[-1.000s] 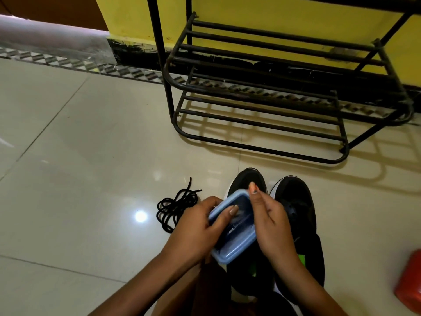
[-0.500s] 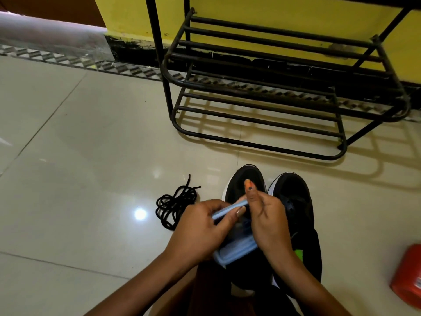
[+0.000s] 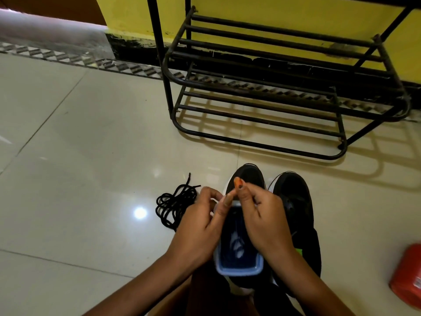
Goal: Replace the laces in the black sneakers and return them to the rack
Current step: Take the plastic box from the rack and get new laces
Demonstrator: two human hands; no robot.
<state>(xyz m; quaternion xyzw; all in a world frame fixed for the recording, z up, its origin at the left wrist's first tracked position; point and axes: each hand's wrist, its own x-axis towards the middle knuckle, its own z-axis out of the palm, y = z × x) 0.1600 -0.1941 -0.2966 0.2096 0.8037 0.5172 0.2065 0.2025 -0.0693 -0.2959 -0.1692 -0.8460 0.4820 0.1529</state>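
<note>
Box: a blue plastic box [image 3: 239, 271] was open and held above the left one of the black sneakers [image 3: 293, 197].
Contents: thin white strands [image 3: 237, 245], lace-like, lay on the box's dark bottom.
Left hand: the left hand [image 3: 200, 226] pressed against the box's left wall with its fingers curled. Something pale showed between them, too blurred to name.
Right hand: the right hand [image 3: 264, 222] curled against the box's right wall, and its index finger [image 3: 239, 185] stuck up past the far rim.
Grip: both hands clasped the box between them.
Sneakers: the pair stood side by side on the tiled floor, directly under the hands, with the left shoe largely hidden by the box.
Black laces: a loose tangle of black laces [image 3: 175, 204] lay on the floor just left of the sneakers.
Rack: a black metal shoe rack [image 3: 157, 42] stood beyond the sneakers' toes.
Red container: a red container [image 3: 407, 274] sat well right of the sneakers.
</note>
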